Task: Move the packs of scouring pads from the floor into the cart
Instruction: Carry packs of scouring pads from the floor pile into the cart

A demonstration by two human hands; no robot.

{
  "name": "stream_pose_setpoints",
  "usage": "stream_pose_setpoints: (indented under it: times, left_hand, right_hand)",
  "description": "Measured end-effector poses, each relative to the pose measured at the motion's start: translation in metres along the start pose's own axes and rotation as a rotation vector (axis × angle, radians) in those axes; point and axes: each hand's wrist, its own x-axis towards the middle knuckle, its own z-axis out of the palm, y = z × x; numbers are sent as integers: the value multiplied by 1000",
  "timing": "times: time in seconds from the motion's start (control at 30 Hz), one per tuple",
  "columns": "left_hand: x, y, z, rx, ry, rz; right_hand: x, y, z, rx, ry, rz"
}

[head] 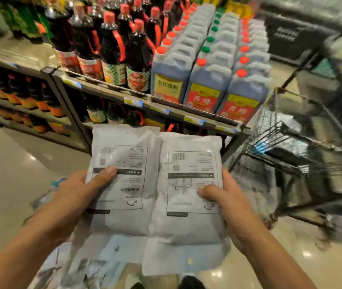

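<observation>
While I stand by the shelf (111, 91) of dark bottles (111, 49), my left hand (76, 197) grips the left pack (122, 178), thumb curled over its printed label. Beside it, edges touching, the right pack (188, 184) sits clamped in my right hand (226, 203). Both packs are held up above the floor (9, 174). Further right stands the wire cart (295, 142), blurred.

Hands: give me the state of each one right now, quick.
Left hand: holding the left pack, thumb on top.
Right hand: holding the right pack, thumb on top.
</observation>
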Motion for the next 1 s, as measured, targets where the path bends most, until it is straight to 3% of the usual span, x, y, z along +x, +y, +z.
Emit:
stream_pose_setpoints:
  times: [0.33,0.5,0.73,1.0]
  left_hand:
    - [33,23,179,165,-291,57]
    - [26,17,299,208,-366,-10]
    - [17,16,450,228,-403,40]
    - [56,58,552,242,-382,24]
  right_hand:
    - [-32,41,-153,197,330,7]
    - [-47,60,-260,248,414,22]
    - [-54,67,-403,261,455,46]
    - [-6,37,-505,324,412,-1]
